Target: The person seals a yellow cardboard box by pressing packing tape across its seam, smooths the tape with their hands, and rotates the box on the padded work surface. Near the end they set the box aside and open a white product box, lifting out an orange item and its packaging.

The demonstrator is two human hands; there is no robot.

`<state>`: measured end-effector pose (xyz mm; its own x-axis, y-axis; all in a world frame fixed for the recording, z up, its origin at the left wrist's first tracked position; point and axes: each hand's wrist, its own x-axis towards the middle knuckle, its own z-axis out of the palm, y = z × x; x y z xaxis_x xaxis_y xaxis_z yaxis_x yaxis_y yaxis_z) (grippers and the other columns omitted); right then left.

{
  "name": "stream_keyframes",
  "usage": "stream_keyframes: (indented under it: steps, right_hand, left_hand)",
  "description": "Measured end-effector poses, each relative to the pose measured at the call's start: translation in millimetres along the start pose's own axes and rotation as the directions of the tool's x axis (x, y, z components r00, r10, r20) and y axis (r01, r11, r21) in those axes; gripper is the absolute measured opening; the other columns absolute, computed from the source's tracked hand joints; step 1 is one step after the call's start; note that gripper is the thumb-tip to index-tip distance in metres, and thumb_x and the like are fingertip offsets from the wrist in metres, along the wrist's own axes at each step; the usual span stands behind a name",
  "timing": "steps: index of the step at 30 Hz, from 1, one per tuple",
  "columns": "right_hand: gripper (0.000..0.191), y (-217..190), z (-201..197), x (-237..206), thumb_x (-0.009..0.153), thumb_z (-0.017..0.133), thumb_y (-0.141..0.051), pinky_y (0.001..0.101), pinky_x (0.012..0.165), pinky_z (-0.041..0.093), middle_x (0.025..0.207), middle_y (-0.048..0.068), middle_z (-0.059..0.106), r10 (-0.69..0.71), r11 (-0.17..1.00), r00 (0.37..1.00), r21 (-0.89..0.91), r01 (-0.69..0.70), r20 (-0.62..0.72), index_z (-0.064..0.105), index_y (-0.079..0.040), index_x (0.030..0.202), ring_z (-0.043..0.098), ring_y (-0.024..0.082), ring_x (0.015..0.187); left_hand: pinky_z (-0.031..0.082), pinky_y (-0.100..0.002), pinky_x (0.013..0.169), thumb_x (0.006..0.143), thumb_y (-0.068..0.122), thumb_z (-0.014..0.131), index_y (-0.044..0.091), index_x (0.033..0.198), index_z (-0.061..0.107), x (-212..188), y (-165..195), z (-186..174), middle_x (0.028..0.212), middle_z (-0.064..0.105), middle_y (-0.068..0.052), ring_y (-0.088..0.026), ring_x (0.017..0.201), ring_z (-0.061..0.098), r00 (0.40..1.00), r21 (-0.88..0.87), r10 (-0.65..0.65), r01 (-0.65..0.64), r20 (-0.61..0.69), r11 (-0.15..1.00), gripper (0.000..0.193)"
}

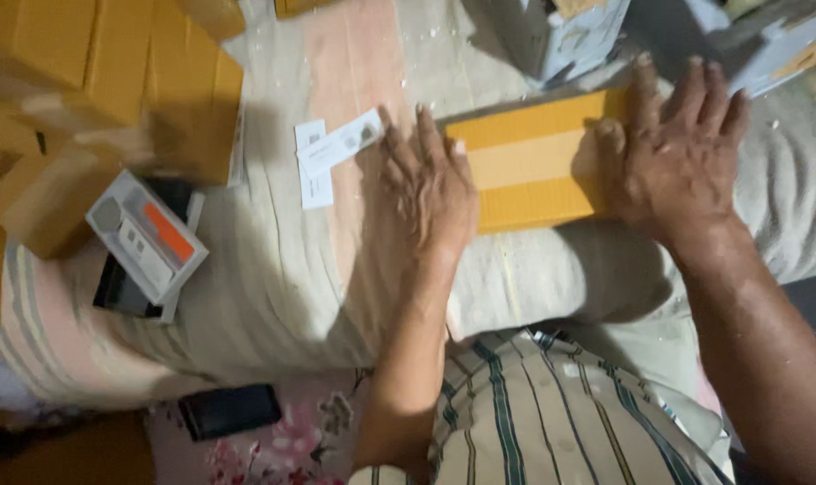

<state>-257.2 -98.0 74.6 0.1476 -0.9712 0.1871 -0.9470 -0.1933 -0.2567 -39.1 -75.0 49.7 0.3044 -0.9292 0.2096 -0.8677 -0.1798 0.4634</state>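
A flat yellow cardboard box [534, 166] with a strip of pale tape across it lies on a cloth-covered surface [282, 269]. My left hand [429, 184] rests flat with spread fingers at the box's left end. At the right end, my right hand [678, 153] presses palm down on the box. Neither hand grips anything. Two white paper labels [332, 154] lie just left of my left hand.
A pile of yellow cardboard boxes [111, 90] fills the upper left. A small white product box [146, 235] with an orange item sits on a dark tray. A black phone [229, 410] lies on floral fabric below. Grey-blue boxes [570, 31] stand at the top right.
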Motion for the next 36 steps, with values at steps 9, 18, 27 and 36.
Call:
stream_keyframes:
  steps: [9, 18, 27, 36]
  right_hand:
    - [0.073, -24.1, 33.1, -4.6, 0.107, 0.039, -0.051, 0.0706, 0.12, 0.011, 0.162, 0.037, 0.027, -0.123, 0.992, 0.992, -0.012, 0.122, -0.038, 0.033, -0.006, 0.164, 0.018, 0.057, 0.15]
    - [0.072, -11.4, 27.7, 3.6, 0.108, 0.053, -0.05, 0.0676, 0.104, 0.029, 0.15, 0.04, 0.041, -0.201, 0.969, 0.955, -0.184, 0.162, -0.218, 0.045, 0.002, 0.158, 0.036, 0.059, 0.136]
    - [0.045, 14.5, 20.3, 7.3, 0.114, 0.052, -0.041, 0.059, 0.088, 0.053, 0.13, 0.029, 0.056, 0.176, 0.981, 0.982, -0.074, -0.181, -0.072, 0.057, -0.005, 0.142, 0.058, 0.048, 0.119]
    - [0.093, -30.9, 24.3, 25.8, 0.093, 0.06, -0.078, 0.0507, 0.072, 0.053, 0.116, 0.031, 0.055, 0.074, 0.962, 0.995, -0.26, -0.088, -0.063, 0.053, -0.004, 0.148, 0.057, 0.045, 0.109]
  left_hand:
    - [0.028, -0.062, 0.116, 0.106, 0.044, 0.046, 0.014, 0.161, 0.028, -6.2, 20.2, 15.9, 0.162, 0.023, -0.031, -0.051, 0.148, 0.026, 0.992, 0.042, 0.089, -0.093, 0.091, 0.995, 0.065]
    - [0.033, -0.063, 0.107, 0.103, 0.052, 0.045, 0.014, 0.154, 0.038, 3.3, 25.9, 10.9, 0.154, 0.031, -0.031, -0.052, 0.14, 0.036, 0.988, 0.128, 0.155, -0.156, 0.013, 0.98, 0.065]
    - [0.046, -0.057, 0.107, 0.107, 0.04, 0.039, 0.022, 0.148, 0.054, 18.9, -9.6, 8.1, 0.149, 0.051, -0.021, -0.042, 0.134, 0.051, 0.994, -0.065, -0.063, 0.069, 0.09, 0.996, 0.047]
    - [0.045, -0.057, 0.098, 0.098, 0.054, 0.051, 0.008, 0.137, 0.056, 22.2, 20.4, 11.9, 0.133, 0.053, -0.025, -0.043, 0.122, 0.054, 0.993, -0.011, -0.017, 0.018, 0.115, 1.0, 0.061]
